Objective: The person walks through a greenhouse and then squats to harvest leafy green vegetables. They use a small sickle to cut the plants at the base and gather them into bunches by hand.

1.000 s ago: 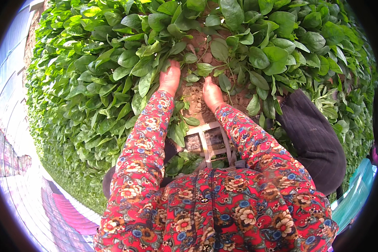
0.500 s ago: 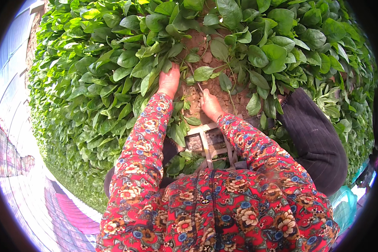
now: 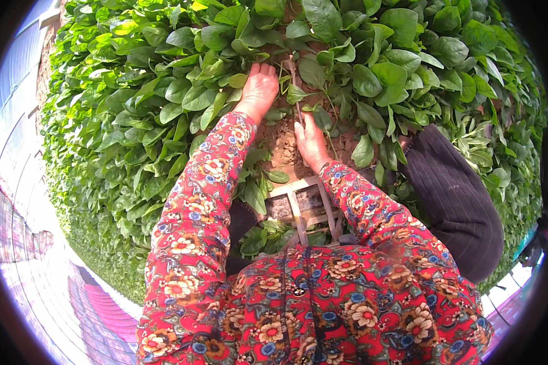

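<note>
My left hand [image 3: 260,90] reaches in at the edge of the leafy green plants [image 3: 192,94], which look like spinach. Its fingers are bent and pressed together, tips turned down toward the stems; what they grip is hidden. Just to the right and nearer me, my right hand [image 3: 312,141] is closed on a slim hand tool [image 3: 295,85]. The tool's thin shaft points away from me over the soil, and its far end looks bent, lying beside the left fingers. A few leaves partly cover the shaft.
Bare reddish soil [image 3: 284,152] runs between dense plants on both sides. A pale frame [image 3: 294,204] stands between my legs, close to my body. My dark-trousered right knee [image 3: 450,194] is bent at the right. Plastic sheeting [image 3: 18,91] lines the far left.
Both hands have moved forward, the left also slightly to the right. The tool now reaches farther up the soil strip. The teal plastic at the lower right has mostly gone from view.
</note>
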Demonstrator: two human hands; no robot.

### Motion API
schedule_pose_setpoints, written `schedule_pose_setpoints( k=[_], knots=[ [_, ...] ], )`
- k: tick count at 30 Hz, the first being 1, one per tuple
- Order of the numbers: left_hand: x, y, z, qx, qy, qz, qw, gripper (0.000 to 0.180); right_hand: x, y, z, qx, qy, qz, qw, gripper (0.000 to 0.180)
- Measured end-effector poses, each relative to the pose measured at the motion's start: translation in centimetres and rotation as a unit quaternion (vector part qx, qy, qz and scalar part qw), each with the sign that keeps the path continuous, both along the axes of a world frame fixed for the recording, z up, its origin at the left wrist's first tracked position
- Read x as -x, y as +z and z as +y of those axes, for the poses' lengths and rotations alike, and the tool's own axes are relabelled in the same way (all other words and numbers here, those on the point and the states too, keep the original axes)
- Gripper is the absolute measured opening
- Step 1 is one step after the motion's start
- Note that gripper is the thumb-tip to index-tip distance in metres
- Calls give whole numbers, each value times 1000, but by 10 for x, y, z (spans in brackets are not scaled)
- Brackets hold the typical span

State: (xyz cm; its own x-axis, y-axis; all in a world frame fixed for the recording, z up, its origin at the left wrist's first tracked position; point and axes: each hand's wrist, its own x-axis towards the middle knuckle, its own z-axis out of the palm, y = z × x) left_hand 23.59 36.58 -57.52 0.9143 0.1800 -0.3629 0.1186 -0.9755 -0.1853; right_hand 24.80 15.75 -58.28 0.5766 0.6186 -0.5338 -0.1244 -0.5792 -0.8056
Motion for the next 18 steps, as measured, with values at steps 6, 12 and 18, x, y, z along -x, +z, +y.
schedule_pose_setpoints(
  k=[6,12,18],
  knots=[
    [-9,2,37,-45,-5,46,998,40,13,13,-11,36,-36,45,998,33],
    [7,-13,55,-152,35,44,987,36,-13,1,12,-16,-8,-83,996,20],
    [8,-20,58,-148,62,48,986,33,-32,-29,49,-5,79,-139,987,26]
  ],
)
